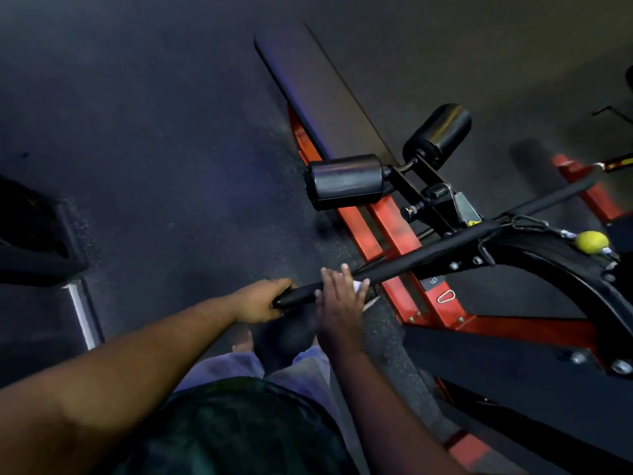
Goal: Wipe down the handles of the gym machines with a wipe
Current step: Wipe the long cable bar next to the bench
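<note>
A long black handle bar (411,257) hangs from a cable across the lower middle of the head view. My left hand (262,305) grips the bar's near end, fingers curled round it. Just to the right, my right hand (339,296) lies over the bar with fingers wrapped across it. A white wipe (359,286) shows between those fingers and the bar, mostly hidden under the hand.
A red-framed bench machine (394,241) with a long black pad (318,97) and two black roller pads (346,181) stands ahead. A yellow ball stopper (592,241) sits on the cable at right. Dark rubber floor (154,149) spreads left; a black weight plate (30,234) lies far left.
</note>
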`<control>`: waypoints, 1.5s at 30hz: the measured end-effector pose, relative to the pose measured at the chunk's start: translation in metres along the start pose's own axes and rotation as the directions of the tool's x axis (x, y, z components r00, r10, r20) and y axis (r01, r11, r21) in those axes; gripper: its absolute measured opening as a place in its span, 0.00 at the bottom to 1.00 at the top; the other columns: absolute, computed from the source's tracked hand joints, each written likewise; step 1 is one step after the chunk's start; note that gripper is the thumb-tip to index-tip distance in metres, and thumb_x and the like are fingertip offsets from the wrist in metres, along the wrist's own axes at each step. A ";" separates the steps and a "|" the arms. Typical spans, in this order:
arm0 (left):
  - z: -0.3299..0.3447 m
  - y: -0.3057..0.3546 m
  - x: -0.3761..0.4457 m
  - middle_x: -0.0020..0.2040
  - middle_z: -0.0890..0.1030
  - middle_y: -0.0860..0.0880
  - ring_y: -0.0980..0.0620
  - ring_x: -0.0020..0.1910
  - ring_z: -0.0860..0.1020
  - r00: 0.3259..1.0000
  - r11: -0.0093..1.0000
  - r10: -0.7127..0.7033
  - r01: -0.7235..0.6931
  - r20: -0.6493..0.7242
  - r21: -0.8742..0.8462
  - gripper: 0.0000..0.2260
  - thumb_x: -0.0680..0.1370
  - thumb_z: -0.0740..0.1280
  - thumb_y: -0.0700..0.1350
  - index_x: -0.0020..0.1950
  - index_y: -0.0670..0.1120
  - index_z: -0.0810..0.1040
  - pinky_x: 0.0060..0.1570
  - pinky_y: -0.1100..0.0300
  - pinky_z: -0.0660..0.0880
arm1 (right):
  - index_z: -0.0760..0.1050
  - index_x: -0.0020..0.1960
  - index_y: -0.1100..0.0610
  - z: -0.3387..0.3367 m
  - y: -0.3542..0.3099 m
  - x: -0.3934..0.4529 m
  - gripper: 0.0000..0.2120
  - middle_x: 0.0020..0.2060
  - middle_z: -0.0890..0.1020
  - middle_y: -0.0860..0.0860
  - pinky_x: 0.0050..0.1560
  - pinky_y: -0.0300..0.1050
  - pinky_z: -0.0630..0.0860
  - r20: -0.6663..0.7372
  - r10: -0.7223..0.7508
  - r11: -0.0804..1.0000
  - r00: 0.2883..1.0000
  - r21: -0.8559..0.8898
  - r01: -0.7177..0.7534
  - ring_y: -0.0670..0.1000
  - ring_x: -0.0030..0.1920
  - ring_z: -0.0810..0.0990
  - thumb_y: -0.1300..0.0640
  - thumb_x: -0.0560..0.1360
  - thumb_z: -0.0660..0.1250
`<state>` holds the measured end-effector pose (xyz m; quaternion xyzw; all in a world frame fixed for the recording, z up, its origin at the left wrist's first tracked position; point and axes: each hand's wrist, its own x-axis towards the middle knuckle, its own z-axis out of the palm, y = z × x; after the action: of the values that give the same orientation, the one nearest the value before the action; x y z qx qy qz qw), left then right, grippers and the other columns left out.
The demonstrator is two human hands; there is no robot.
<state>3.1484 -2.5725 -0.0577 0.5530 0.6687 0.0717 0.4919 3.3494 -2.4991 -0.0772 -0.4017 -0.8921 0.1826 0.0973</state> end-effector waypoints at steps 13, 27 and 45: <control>0.006 0.004 -0.028 0.64 0.82 0.50 0.60 0.61 0.80 0.997 0.911 0.074 -0.074 -0.017 -0.406 0.25 0.78 0.73 0.35 0.73 0.44 0.72 0.62 0.65 0.74 | 0.72 0.73 0.56 -0.023 0.011 -0.019 0.37 0.74 0.72 0.54 0.80 0.57 0.39 -0.310 0.167 0.984 0.936 0.112 -0.138 0.52 0.79 0.61 0.72 0.65 0.60; 0.011 0.002 -0.029 0.81 0.63 0.49 0.51 0.81 0.61 0.996 0.986 0.079 -0.071 0.046 -0.154 0.30 0.85 0.64 0.43 0.84 0.47 0.56 0.72 0.67 0.56 | 0.80 0.46 0.57 0.015 -0.120 -0.018 0.15 0.35 0.83 0.54 0.44 0.47 0.77 0.511 0.782 -0.502 0.355 0.856 -0.125 0.53 0.37 0.81 0.69 0.81 0.57; -0.013 0.064 0.018 0.48 0.80 0.50 0.47 0.45 0.79 0.971 0.963 -0.169 0.199 -0.171 0.182 0.27 0.77 0.57 0.75 0.51 0.52 0.73 0.40 0.54 0.70 | 0.74 0.49 0.55 -0.089 0.043 0.089 0.17 0.37 0.79 0.53 0.52 0.50 0.79 0.613 0.624 -0.570 0.484 0.781 -0.254 0.52 0.39 0.78 0.40 0.78 0.67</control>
<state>3.1830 -2.5278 -0.0209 0.5274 0.7570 0.0010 0.3858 3.3487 -2.3836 -0.0105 -0.5695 -0.0538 0.7362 0.3616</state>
